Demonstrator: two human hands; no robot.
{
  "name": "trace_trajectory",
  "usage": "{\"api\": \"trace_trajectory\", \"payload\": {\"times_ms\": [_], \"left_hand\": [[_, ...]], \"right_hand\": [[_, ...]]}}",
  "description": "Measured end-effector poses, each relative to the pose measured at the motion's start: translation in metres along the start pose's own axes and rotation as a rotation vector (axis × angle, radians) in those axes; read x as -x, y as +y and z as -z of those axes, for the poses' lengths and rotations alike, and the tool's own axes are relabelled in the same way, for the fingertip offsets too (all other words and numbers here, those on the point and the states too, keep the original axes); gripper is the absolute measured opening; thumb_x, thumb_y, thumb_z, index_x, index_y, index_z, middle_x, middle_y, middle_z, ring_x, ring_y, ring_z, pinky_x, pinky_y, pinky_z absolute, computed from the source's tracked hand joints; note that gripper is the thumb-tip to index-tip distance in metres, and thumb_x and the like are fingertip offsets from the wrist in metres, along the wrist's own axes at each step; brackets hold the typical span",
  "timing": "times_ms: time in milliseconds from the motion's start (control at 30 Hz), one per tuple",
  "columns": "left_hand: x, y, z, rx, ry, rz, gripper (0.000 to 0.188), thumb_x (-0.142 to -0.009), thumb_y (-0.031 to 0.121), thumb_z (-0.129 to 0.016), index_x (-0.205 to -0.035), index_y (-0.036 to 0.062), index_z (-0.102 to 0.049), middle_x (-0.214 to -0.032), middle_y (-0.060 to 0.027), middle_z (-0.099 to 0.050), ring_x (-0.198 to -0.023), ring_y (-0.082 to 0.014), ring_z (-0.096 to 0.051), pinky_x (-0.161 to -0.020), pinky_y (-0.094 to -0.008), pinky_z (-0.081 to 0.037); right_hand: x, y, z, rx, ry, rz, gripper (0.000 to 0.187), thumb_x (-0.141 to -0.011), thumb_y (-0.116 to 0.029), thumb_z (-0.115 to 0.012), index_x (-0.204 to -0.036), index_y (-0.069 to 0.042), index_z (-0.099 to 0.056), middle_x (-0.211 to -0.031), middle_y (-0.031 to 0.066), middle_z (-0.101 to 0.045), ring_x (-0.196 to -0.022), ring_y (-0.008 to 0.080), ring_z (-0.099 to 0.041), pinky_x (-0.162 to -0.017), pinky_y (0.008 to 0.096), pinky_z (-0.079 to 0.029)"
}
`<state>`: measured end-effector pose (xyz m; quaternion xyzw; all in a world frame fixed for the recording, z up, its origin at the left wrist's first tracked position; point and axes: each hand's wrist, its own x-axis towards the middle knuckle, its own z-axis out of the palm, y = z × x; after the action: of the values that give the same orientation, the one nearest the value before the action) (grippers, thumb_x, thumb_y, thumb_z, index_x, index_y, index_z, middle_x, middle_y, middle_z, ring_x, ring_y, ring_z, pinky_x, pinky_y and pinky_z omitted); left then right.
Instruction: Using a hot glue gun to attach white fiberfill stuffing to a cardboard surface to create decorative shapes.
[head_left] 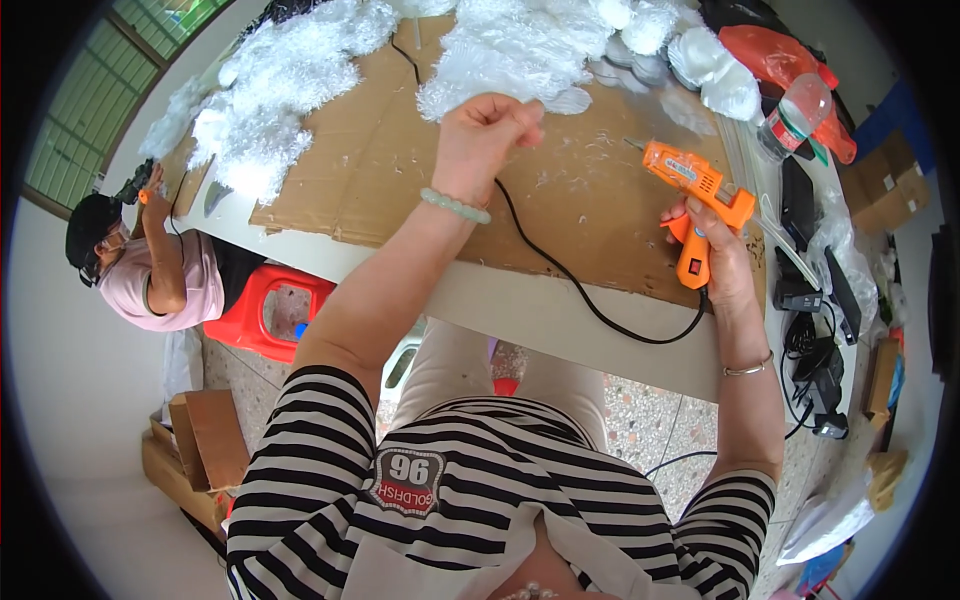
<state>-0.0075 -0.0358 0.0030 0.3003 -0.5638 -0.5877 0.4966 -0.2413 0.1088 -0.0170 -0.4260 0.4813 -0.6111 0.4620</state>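
My right hand (725, 250) is wrapped round the handle of an orange hot glue gun (700, 175), whose nozzle points up and left over the cardboard. A black cord (560, 265) runs from the base of its handle across the cardboard sheet (370, 180). Raised above the middle of that sheet, my left hand (485, 140) has its fingers curled and the thumb pressed to them. Whatever is pinched there, if anything, is too small to make out. Just beyond the left hand lies a heap of white, translucent, frilly plastic pieces (510, 50).
A second frilly pile (260, 110) covers the table's far left. At the right are clear glue sticks (745, 160), a plastic bottle (797, 112), a red plastic bag (770, 55) and black power adapters (820, 370). A co-worker (150, 250) sits at left beside a red stool (270, 310).
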Motion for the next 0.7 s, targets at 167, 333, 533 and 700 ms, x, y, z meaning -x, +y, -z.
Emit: {"api": "trace_trajectory", "payload": {"times_ms": [167,333,533,700], "left_hand": [[-0.054,0.016,0.05,-0.094,0.193,-0.155,0.016,-0.085,0.011,-0.06,-0.094,-0.0018,-0.064,-0.083,-0.009,-0.065,-0.074,-0.0143,-0.062,-0.072,-0.0258,-0.05],[-0.087,-0.001,0.085,-0.619,0.277,-0.17,0.023,-0.085,0.016,-0.06,-0.099,-0.0018,-0.064,-0.09,-0.0093,-0.066,-0.079,-0.0165,-0.062,-0.072,-0.0266,-0.049],[-0.101,-0.004,0.081,-1.25,0.111,-0.236,0.026,-0.081,0.018,-0.064,-0.1,-0.0006,-0.064,-0.091,-0.0094,-0.067,-0.082,-0.0171,-0.061,-0.075,-0.0276,-0.047],[-0.116,0.032,0.088,-0.634,0.09,-0.185,0.02,-0.084,0.014,-0.058,-0.099,0.0005,-0.064,-0.08,-0.005,-0.064,-0.069,-0.0129,-0.058,-0.063,-0.0251,-0.047]], "right_hand": [[0.0,-0.001,-0.002,0.011,0.027,-0.007,0.028,-0.086,-0.026,-0.058,-0.102,-0.004,-0.057,-0.083,0.0033,-0.059,-0.08,0.0141,-0.059,-0.067,0.0268,-0.048],[-0.001,-0.002,-0.003,0.054,0.025,0.007,0.026,-0.085,-0.026,-0.058,-0.099,-0.004,-0.057,-0.082,0.0036,-0.059,-0.079,0.0142,-0.059,-0.067,0.0264,-0.047],[0.0,-0.004,-0.003,0.047,0.025,-0.007,0.025,-0.085,-0.025,-0.058,-0.098,-0.004,-0.057,-0.082,0.0039,-0.058,-0.08,0.015,-0.059,-0.066,0.0272,-0.047],[0.0,-0.004,-0.004,0.032,0.038,-0.018,0.027,-0.086,-0.026,-0.057,-0.1,-0.003,-0.056,-0.082,0.0044,-0.058,-0.08,0.0153,-0.059,-0.065,0.0274,-0.047]]}}
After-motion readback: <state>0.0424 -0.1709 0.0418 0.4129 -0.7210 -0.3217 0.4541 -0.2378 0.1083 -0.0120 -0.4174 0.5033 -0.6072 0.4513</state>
